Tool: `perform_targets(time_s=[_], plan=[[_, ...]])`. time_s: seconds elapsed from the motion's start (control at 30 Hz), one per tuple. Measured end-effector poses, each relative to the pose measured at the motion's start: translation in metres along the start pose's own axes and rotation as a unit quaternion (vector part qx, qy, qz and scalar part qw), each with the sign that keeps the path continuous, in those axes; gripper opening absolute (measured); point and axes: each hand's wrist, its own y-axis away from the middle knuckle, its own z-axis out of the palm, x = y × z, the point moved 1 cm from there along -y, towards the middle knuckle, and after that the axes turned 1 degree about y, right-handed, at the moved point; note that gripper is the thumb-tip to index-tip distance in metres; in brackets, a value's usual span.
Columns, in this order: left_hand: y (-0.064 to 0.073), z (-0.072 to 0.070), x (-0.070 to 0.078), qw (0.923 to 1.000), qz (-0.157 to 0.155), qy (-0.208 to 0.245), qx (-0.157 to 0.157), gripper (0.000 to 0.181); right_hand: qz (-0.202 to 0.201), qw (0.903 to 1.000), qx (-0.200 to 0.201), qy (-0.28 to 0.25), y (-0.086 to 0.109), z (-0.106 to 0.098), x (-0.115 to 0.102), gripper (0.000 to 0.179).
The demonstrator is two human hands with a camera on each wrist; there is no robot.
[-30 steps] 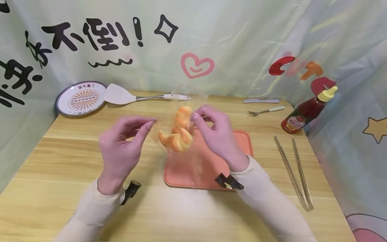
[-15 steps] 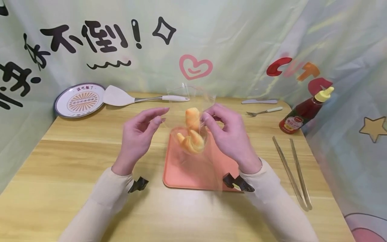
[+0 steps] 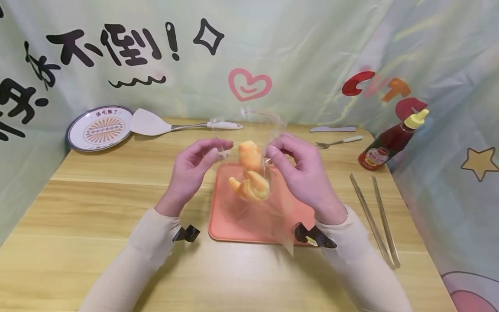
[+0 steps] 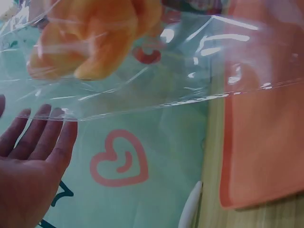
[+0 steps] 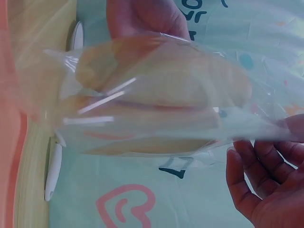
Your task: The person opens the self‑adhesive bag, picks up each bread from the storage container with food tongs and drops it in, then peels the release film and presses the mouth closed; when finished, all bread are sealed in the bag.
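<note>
A clear plastic bag (image 3: 282,225) hangs above the pink tray (image 3: 226,223). Two pieces of bread lie inside it: a croissant (image 3: 253,188) below and a rounded golden piece of bread (image 3: 250,155) above. With thumb and fingertips, my right hand (image 3: 298,169) pinches the right edge of the bag. My left hand (image 3: 195,169) is at the opposite edge, thumb and index apart. In the left wrist view its straight fingers (image 4: 40,137) touch the plastic. Through the bag in the right wrist view, the breads look pale and blurred.
At the back left stand a plate (image 3: 78,143) and a white spatula (image 3: 150,122). Back right are a knife (image 3: 333,129), a fork (image 3: 343,140) and a red sauce bottle (image 3: 390,145). Metal tongs (image 3: 370,221) lie right of the tray. A printed curtain (image 3: 304,52) encloses the table.
The bag with the breads has shifted right over the tray. My left hand has moved right, and its thumb and index have parted. The right hand has moved slightly right, still pinching the bag.
</note>
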Motion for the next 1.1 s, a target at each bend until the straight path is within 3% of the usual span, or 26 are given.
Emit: perform_targets(time_s=[0.27, 0.4, 0.53, 0.67, 0.93, 1.1], plan=[[-0.004, 0.004, 0.006, 0.9991, 0.022, -0.033, 0.013, 0.007, 0.019, 0.9992, -0.006, -0.034, 0.005, -0.009, 0.002, 0.015], [-0.004, 0.007, 0.008, 0.9990, 0.041, -0.013, 0.007, 0.006, 0.017, 0.9993, 0.000, -0.033, 0.007, -0.014, 0.003, 0.015], [-0.003, 0.011, 0.013, 0.9989, 0.044, 0.014, 0.010, 0.012, 0.009, 0.9997, 0.016, -0.014, 0.007, -0.021, 0.006, 0.016], [-0.004, 0.014, 0.021, 0.9981, 0.058, -0.007, 0.020, 0.011, 0.006, 0.9992, 0.033, 0.021, 0.007, -0.032, 0.006, 0.017], [-0.008, 0.024, 0.040, 0.9907, 0.120, -0.022, 0.059, 0.009, -0.010, 0.9922, 0.072, 0.101, 0.008, -0.055, 0.004, 0.014], [-0.010, 0.025, 0.043, 0.9889, 0.132, -0.023, 0.064, 0.008, -0.015, 0.9907, 0.077, 0.111, 0.008, -0.062, 0.007, 0.012]])
